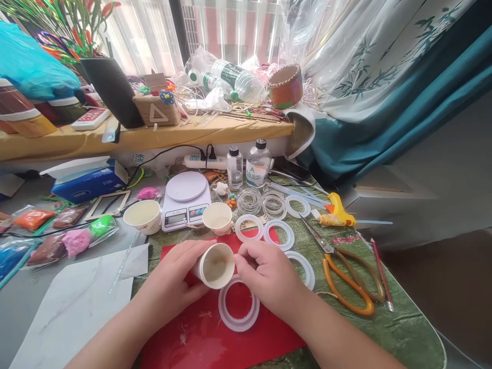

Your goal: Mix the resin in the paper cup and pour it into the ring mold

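Observation:
My left hand [175,279] grips a small white paper cup [215,266], tilted so its mouth faces me, above a red mat [203,333]. My right hand [269,274] pinches a thin wooden stick [225,260] whose end reaches into the cup. A whitish ring mould [238,305] lies on the mat just below the cup. More ring moulds [279,234] lie beyond my right hand.
Two other paper cups [143,215] [217,218] flank a white kitchen scale [185,200]. Two clear bottles [257,164], orange-handled scissors [346,277] and a yellow glue gun [338,210] lie to the right. Bags of coloured clay [77,238] and a tissue box [89,182] sit left.

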Tool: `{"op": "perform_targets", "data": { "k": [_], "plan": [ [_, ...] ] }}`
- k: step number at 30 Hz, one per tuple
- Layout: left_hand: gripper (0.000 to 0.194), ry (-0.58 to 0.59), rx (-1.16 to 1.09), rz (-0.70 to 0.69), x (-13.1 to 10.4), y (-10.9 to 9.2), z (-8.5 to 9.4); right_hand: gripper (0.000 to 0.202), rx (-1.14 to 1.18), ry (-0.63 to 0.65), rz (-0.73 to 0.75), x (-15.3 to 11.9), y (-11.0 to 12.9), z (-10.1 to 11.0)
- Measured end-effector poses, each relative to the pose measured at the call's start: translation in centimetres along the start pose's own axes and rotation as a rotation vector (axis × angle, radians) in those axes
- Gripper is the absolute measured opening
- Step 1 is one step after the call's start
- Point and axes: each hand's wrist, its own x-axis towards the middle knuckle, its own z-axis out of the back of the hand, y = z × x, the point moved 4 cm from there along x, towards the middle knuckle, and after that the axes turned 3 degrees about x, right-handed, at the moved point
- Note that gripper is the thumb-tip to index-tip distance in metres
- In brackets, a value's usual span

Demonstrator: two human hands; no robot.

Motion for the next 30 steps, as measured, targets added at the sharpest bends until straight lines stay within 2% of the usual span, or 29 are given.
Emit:
{"op": "perform_targets", "data": {
  "k": [7,10,19,22,25,28,30],
  "plan": [
    [0.053,0.002,0.003,-0.006,0.11,-0.09,0.08,0.024,-0.051,0.006,-0.022,-0.09,0.14,-0.01],
    [0.054,0.0,0.003,-0.002,0.13,-0.12,0.12,0.024,-0.051,-0.033,-0.016,-0.1,0.13,0.23],
    [0.052,-0.001,-0.002,-0.002,0.13,-0.17,0.13,0.024,-0.069,0.01,-0.036,-0.08,0.26,-0.03],
    [0.052,-0.007,0.003,-0.001,0.14,-0.15,0.15,0.025,-0.083,-0.032,-0.009,-0.07,0.44,0.23],
    [0.053,-0.009,0.011,-0.002,0.15,-0.16,0.16,0.024,-0.042,0.015,-0.039,0.01,0.32,0.24],
    [0.051,-0.008,0.016,-0.007,0.17,-0.19,0.18,0.025,-0.084,-0.014,-0.006,0.05,0.47,0.34],
    [0.05,-0.012,0.017,-0.007,0.19,-0.2,0.21,0.025,-0.082,0.021,-0.008,0.02,0.47,0.11]
  ]
}}
